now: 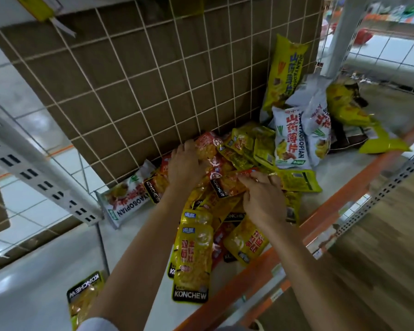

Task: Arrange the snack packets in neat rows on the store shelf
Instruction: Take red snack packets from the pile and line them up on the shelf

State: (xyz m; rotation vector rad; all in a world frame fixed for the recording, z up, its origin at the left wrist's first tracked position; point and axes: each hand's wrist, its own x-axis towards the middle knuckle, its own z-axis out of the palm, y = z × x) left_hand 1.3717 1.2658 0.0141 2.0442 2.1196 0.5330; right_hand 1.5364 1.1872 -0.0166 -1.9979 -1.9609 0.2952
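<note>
Reaching in from the bottom edge, two bare forearms stretched over a white store shelf [134, 247] w/ an orange front rail [320, 211]. Nearest, at bottom left, a lone yellow packet [85, 295] lay flat, its KONCHEW label upside down. A long yellow KONCHEW packet [193, 259] lay just right of the left forearm, at the near end of a loose pile of snack packets [225, 187], yellow & orange-red, overlapping, no rows. The hands were apart, both on the pile: left hand [185, 163] palm down, fingers draped over red packets; right hand [261, 197] w/ bent fingertips on an orange packet, grip unclear. A white bag [124, 197] lay flat left of the pile. Farther right, two white bags [288, 142] leaned together. Behind them a tall yellow bag [285, 70] stood against the wire grid [153, 80] at the back.
</note>
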